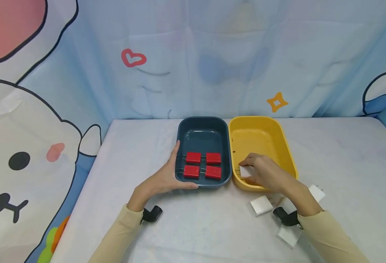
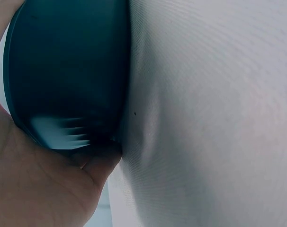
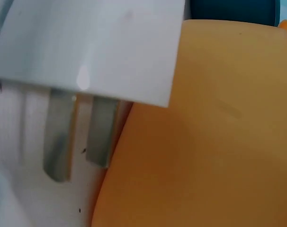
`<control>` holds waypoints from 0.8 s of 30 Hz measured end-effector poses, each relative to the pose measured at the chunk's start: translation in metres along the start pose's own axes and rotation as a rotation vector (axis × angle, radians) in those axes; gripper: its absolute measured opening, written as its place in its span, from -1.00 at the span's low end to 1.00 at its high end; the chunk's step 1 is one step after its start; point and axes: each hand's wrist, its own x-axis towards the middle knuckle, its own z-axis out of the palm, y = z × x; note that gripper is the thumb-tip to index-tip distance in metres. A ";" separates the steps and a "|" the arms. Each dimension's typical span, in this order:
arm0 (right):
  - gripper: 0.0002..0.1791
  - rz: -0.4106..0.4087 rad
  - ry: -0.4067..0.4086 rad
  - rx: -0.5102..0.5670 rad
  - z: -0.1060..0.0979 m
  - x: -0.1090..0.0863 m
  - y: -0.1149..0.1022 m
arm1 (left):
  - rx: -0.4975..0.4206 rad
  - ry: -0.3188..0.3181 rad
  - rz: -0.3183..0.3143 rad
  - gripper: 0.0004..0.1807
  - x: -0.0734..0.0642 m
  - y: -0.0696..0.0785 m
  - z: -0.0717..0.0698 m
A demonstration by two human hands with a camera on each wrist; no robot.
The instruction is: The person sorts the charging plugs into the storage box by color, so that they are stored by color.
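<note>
My left hand [image 1: 161, 179] rests against the front left corner of a dark blue tray [image 1: 203, 124], its thumb along the front wall and its fingers straight along the left side. Four would be too exact, so several red plug adapters [image 1: 193, 157] lie in that tray, prongs to the left. My right hand [image 1: 265, 171] reaches into the yellow tray [image 1: 257, 124] and pinches a white plug adapter [image 1: 246, 171] near its front left corner, prongs leftward. The left wrist view shows the palm close against the dark blue tray [image 2: 67, 61].
Several white plug adapters [image 1: 261, 205] lie on the white table [image 1: 212, 226] in front of the yellow tray, partly under the right forearm. One white adapter [image 3: 86, 47] with two flat prongs fills the right wrist view's corner. A patterned curtain [image 1: 193, 65] hangs behind.
</note>
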 end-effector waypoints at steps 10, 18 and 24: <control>-0.57 -0.010 0.078 0.070 -0.020 -0.017 -0.008 | -0.007 -0.006 0.015 0.50 0.000 0.000 -0.001; -0.48 -0.178 0.154 -0.061 -0.043 -0.065 -0.021 | 0.018 -0.005 0.004 0.51 0.000 0.002 -0.003; -0.51 -0.070 -0.159 -0.056 -0.035 -0.105 -0.020 | 0.000 -0.015 0.020 0.50 0.001 0.001 0.000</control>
